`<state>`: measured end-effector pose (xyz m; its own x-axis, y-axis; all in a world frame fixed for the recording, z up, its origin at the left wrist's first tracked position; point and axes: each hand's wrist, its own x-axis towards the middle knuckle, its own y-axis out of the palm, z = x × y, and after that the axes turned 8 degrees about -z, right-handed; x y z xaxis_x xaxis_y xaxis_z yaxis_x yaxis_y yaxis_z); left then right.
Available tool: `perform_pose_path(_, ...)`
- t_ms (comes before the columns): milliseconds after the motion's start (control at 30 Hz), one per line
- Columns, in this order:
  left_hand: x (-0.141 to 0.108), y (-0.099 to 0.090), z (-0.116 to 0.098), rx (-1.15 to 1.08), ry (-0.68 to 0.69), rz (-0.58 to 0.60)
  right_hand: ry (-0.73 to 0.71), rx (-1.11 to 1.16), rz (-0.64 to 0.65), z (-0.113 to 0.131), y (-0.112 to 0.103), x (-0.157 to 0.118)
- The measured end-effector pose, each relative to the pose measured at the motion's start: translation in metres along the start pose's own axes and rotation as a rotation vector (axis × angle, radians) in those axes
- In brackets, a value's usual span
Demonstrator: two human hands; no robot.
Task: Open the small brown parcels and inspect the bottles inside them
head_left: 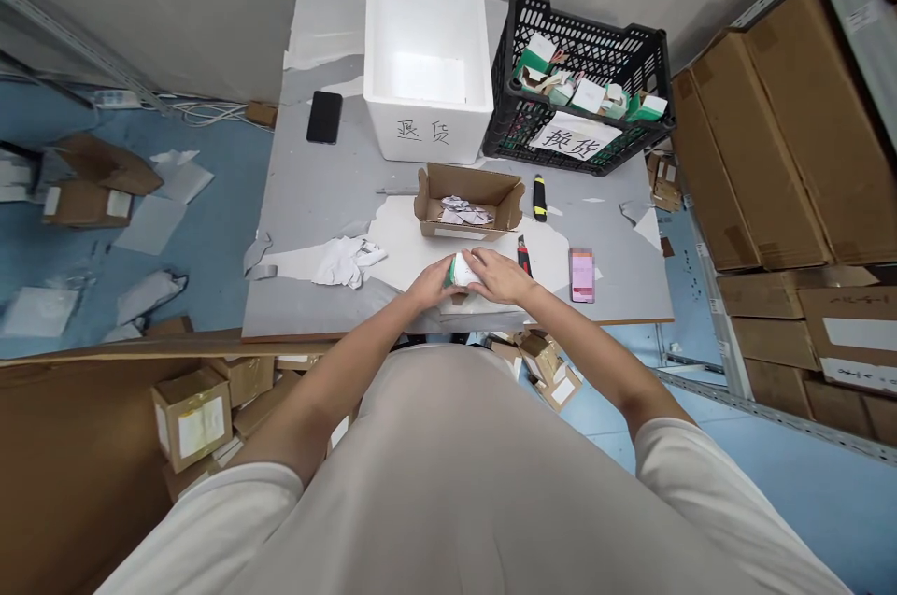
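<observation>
Between my two hands, low over the near edge of the table, is a small green and white box [463,271]. My left hand [431,285] grips its left side, and my right hand [499,276] wraps over its right side. Just beyond them stands an open brown cardboard box [468,193] with crumpled paper [463,211] inside. A red and black utility knife [523,257] lies right beside my right hand. Farther back is a yellow and black cutter [539,199]. The underside of the held box is hidden by my fingers.
A white foam bin [429,123] and a black crate [505,123] of small boxes stand at the back. Two phones, a black one [324,117] and a lit one [581,276], and crumpled white paper [347,261] lie on the table. Stacked cartons [785,128] line the right.
</observation>
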<state>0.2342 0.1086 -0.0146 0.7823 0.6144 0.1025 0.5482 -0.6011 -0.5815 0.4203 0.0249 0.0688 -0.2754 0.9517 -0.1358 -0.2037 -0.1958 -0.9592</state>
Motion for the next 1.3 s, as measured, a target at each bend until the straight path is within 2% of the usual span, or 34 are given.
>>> perform_pose_path(267, -0.003, 0.005, 0.002, 0.031, -0.028, 0.0, -0.017, -0.047, 0.102, -0.002, -0.008, 0.01)
perform_pose_path(433, -0.003, 0.006, 0.005, 0.007, -0.037, 0.015, -0.126, -0.061, 0.174, -0.003, -0.014, 0.019)
perform_pose_path(667, -0.002, 0.003, 0.006, -0.043, -0.042, 0.01, -0.198, -0.112, 0.186, -0.003, -0.013, 0.023)
perform_pose_path(867, 0.0, 0.004, 0.007, -0.018, -0.037, 0.036, -0.19, -0.109, 0.264, 0.0, -0.023, 0.037)
perform_pose_path(1033, 0.003, 0.008, 0.005, 0.008, -0.028, 0.048, -0.141, 0.016, 0.336, 0.002, -0.032, 0.051)
perform_pose_path(1167, 0.003, 0.004, 0.004, -0.011, -0.046, 0.073, -0.142, 0.188, 0.308, -0.007, -0.033, 0.056)
perform_pose_path(1233, 0.001, 0.0, 0.004, -0.042, -0.059, 0.065, -0.136, 0.275, 0.232, -0.015, -0.036, 0.056)
perform_pose_path(1300, 0.0, -0.005, 0.004, -0.07, -0.067, 0.055, -0.117, 0.314, 0.099, -0.024, -0.041, 0.051)
